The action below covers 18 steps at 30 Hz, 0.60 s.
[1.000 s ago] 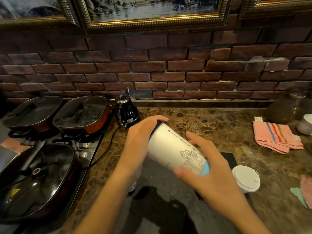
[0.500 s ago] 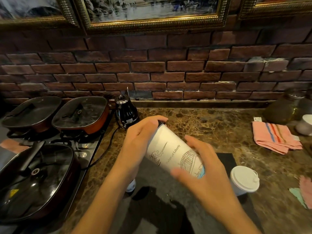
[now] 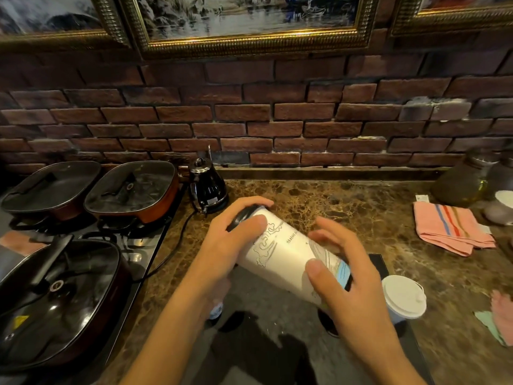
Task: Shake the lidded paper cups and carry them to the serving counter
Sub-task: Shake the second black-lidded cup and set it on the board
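Note:
A tall white paper cup [image 3: 283, 254] with line drawings and a black lid lies tilted on its side in the air between my hands. My left hand [image 3: 230, 245] covers the black lid end at the upper left. My right hand [image 3: 341, 276] wraps the cup's base, where a blue patch shows. A second paper cup [image 3: 404, 297] with a white lid stands upright on the dark mat [image 3: 277, 329], just right of my right hand. Under my left wrist a small part of another cup [image 3: 216, 311] peeks out, mostly hidden.
Three lidded pans [image 3: 58, 290] sit on the stove at left. A black kettle [image 3: 206, 187] stands by the brick wall, its cord running forward. A pink striped cloth [image 3: 449, 226], a glass jar [image 3: 463, 184] and a white container sit at right on the marble counter [image 3: 361, 207].
The held cup has rotated in my hands, showing different drawings, and shifted slightly. Both hands keep their grip. The white-lidded cup has not moved.

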Each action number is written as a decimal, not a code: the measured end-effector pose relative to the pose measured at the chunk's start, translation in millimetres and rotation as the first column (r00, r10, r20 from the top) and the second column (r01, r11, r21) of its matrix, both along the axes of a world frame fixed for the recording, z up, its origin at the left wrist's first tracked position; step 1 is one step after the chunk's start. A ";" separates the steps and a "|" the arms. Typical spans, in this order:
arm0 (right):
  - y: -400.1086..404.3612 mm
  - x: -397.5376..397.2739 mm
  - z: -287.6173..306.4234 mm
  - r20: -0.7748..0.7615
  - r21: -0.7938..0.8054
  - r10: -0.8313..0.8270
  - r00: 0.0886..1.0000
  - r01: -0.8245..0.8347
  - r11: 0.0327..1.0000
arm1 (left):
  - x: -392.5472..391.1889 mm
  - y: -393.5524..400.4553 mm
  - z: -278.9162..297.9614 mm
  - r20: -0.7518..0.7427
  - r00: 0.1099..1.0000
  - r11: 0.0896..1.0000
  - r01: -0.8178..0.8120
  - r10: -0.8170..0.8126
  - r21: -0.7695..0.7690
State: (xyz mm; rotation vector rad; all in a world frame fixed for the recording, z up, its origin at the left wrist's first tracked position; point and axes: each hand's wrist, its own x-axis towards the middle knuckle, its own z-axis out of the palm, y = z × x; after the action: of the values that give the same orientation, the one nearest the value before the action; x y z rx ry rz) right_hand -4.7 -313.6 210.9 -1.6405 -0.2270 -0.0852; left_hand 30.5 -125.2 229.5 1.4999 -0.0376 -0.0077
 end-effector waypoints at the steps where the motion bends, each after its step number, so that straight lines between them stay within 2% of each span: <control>1: -0.3 0.8 3.6 0.081 -0.013 -0.006 0.997 0.007 1.000 | -1.1 -2.9 -4.6 -0.057 0.998 0.997 -0.035 0.031 -0.071; 3: -1.0 5.1 13.4 0.310 -0.083 0.007 0.951 0.020 0.996 | -4.9 -10.7 -17.5 -0.246 0.969 0.963 -0.059 -0.008 -0.263; 5: -0.4 10.9 20.7 0.528 -0.186 0.027 0.849 0.084 0.979 | -10.6 -20.9 -25.1 -0.418 0.894 0.859 -0.084 -0.159 -0.505; 7: 2.5 14.4 26.8 0.625 -0.213 0.001 0.780 0.170 0.962 | -16.1 -28.9 -27.3 -0.420 0.891 0.787 -0.132 -0.172 -0.603; 9: 5.9 15.7 31.4 0.568 -0.148 -0.088 0.819 0.207 0.967 | -17.6 -34.6 -25.6 -0.321 0.946 0.824 -0.154 -0.036 -0.545; 11: 10.3 15.9 34.8 0.395 -0.028 -0.204 0.896 0.234 0.972 | -18.7 -39.3 -20.0 -0.209 0.971 0.909 -0.187 0.114 -0.372; 13: 12.7 20.3 33.7 0.227 0.060 -0.245 0.943 0.238 0.970 | -19.7 -42.7 -23.6 -0.150 0.964 0.931 -0.254 0.221 -0.263; 15: 12.7 29.3 29.4 0.176 0.000 -0.207 0.962 0.210 0.978 | -20.8 -43.9 -29.1 -0.186 0.956 0.916 -0.273 0.226 -0.295; 18: 9.6 35.3 27.1 0.240 -0.133 -0.023 0.971 0.056 0.990 | -23.0 -38.0 -31.8 -0.408 0.913 0.813 -0.249 0.015 -0.526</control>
State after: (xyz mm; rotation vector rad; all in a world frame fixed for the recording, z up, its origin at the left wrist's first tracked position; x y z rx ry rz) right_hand 30.6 -304.0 238.0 -1.7732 -0.3903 -0.3036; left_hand 7.4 -163.2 197.7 0.8688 0.3634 -0.1667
